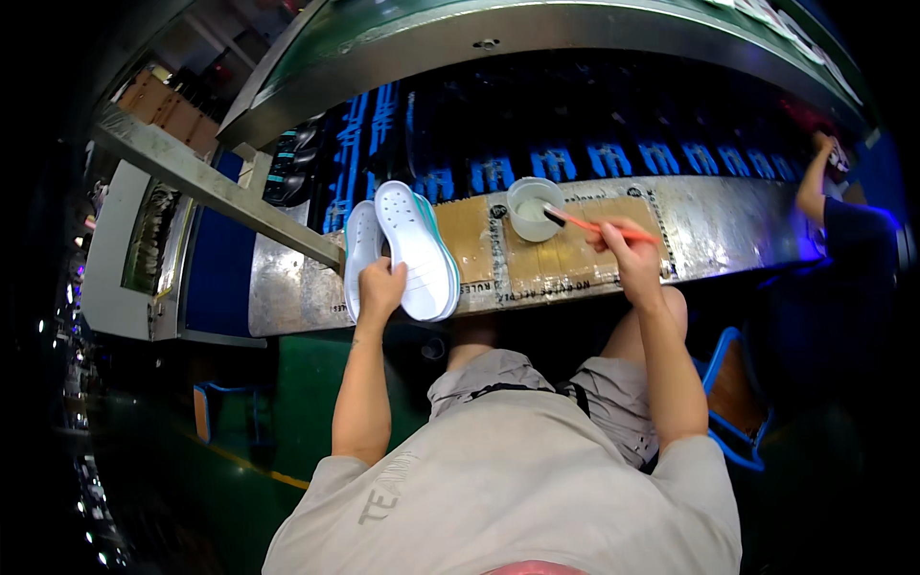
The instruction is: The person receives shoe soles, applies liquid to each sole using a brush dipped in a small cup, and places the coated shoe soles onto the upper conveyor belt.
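Observation:
My left hand [380, 287] is closed on a pair of white shoe soles, its thumb on the inner edge of the right-hand sole [418, 251]. The left-hand sole [363, 240] lies partly behind the other one and my fingers. Both have small holes toward the far end, and a teal edge shows along the right one. My right hand [629, 254] grips a brush [585, 222] with an orange-red handle. Its dark bristle end dips over the rim of a translucent plastic cup [533, 213], which holds some whitish stuff.
Cardboard [575, 257] is taped over the metal ledge [738, 235] under the cup. Beyond it runs a dark conveyor with blue-lit pieces [551, 163]. A metal post [225, 187] slants on the left. At right sits another person [848, 240], near a blue-framed chair [738, 402].

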Motion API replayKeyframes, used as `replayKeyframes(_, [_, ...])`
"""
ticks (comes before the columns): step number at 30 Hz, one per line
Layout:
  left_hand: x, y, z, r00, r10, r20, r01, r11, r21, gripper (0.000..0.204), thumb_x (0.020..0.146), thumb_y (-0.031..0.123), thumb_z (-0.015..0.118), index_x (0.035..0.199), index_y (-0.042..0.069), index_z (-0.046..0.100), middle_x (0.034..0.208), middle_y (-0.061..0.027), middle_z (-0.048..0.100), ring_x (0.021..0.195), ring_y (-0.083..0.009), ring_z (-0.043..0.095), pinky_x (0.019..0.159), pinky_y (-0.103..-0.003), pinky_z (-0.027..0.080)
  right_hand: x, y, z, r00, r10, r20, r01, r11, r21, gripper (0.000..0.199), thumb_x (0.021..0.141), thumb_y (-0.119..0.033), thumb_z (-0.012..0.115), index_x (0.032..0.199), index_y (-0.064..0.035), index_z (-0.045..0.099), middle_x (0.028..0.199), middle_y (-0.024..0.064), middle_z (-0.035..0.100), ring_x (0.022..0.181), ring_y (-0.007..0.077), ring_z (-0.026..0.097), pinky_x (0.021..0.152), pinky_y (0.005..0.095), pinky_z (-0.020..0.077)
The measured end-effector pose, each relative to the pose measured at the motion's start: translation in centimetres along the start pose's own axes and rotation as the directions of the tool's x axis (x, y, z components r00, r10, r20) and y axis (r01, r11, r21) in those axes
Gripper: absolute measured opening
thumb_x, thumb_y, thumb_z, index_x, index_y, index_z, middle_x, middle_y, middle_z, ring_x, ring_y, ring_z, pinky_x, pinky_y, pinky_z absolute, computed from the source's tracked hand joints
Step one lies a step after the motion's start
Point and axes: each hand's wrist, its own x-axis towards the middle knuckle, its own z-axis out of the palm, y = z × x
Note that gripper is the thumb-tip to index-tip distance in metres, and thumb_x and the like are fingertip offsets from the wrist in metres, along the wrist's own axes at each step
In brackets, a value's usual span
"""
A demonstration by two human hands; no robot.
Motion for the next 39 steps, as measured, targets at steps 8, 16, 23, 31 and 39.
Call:
replayKeyframes(8, [-4.9, 2.2, -4.1, 0.837, 0.134, 0.531, 0.547, -0.244, -0.801, 0.077, 0.1, 0.049, 0.05, 0.156, -0.001, 0.038, 0.146, -0.0332, 0.052, 0.129, -0.051, 0.058, 0.101, -0.063, 0.054, 6.9, -6.3, 5.2, 0.986, 0.08, 0.144, 0.036, 0.749, -0.661, 0.027, 0.099, -0.027, 0.067, 0.104, -0.0025, 0.078, 0.084, 0.0097, 0.077, 0.079, 0.0164, 0.072, 0.074, 0.0292, 0.0534])
replayKeyframes(16, [-7.8, 3.7, -1.4, 0.827, 0.374, 0.42, 0.562, -0.593, -0.577, 0.087, 0.1, 0.056, 0.045, 0.164, 0.001, 0.023, 0.158, -0.0383, 0.034, 0.141, -0.0572, 0.042, 0.113, -0.066, 0.041, 6.5, -7.7, 7.1, 0.989, 0.04, 0.143, 0.081, 0.662, -0.745, 0.025, 0.094, -0.026, 0.072, 0.098, -0.0024, 0.078, 0.078, 0.0128, 0.074, 0.067, 0.0234, 0.069, 0.066, 0.0349, 0.052])
replayKeyframes(23, [-6.4, 5.3, -1.5, 0.857, 0.412, 0.309, 0.491, -0.472, -0.732, 0.089, 0.091, 0.045, 0.069, 0.161, 0.004, 0.032, 0.158, -0.0238, 0.045, 0.143, -0.0459, 0.045, 0.121, -0.055, 0.037, 4.6, -6.4, 6.1, 0.974, -0.201, 0.104, 0.226, 0.807, -0.546, 0.022, 0.099, -0.024, 0.069, 0.109, -0.0046, 0.076, 0.087, 0.011, 0.078, 0.079, 0.0186, 0.075, 0.072, 0.0297, 0.0552])
replayKeyframes(31, [-4.7, 6.2, -2.0, 0.772, 0.494, 0.4, 0.556, -0.22, -0.801, 0.108, 0.076, 0.027, 0.092, 0.161, 0.008, 0.027, 0.145, -0.008, 0.053, 0.136, -0.0269, 0.054, 0.117, -0.044, 0.043, 3.2, -6.9, 5.9, 0.991, -0.09, 0.094, 0.129, 0.798, -0.589, 0.023, 0.101, -0.023, 0.068, 0.115, -0.0065, 0.076, 0.097, 0.0072, 0.079, 0.095, 0.0166, 0.074, 0.085, 0.0292, 0.0553])
replayKeyframes(39, [-4.1, 9.7, -3.1, 0.705, 0.529, 0.472, 0.58, -0.048, -0.813, 0.112, 0.074, 0.031, 0.091, 0.161, 0.007, 0.025, 0.15, -0.0103, 0.048, 0.142, -0.0283, 0.048, 0.119, -0.042, 0.041, 1.7, -6.7, 6.9, 0.896, -0.135, 0.424, 0.258, 0.934, -0.248, 0.02, 0.099, -0.011, 0.069, 0.114, 0.0014, 0.075, 0.101, 0.0099, 0.078, 0.096, 0.0159, 0.073, 0.087, 0.0282, 0.0548])
